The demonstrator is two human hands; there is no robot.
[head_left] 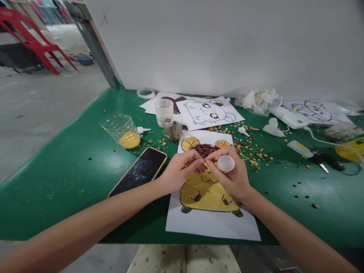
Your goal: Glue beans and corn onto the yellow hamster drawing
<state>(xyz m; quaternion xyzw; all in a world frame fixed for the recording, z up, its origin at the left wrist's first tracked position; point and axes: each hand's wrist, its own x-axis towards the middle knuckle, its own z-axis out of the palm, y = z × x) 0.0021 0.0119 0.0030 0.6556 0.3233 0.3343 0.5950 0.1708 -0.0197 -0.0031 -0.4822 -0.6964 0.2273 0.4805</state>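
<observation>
Left hand and right hand meet fingertip to fingertip over cartoon animal sheet; right hand also holds white-ended container; anything pinched between fingertips too small to tell; dark red beans on animal's head, corn kernels on its ears, body yellow; smartphone left of sheet on green desk; tilted clear cup with yellow grains behind phone; loose mixed seeds right of sheet; line drawing behind; red plastic chair far left.
</observation>
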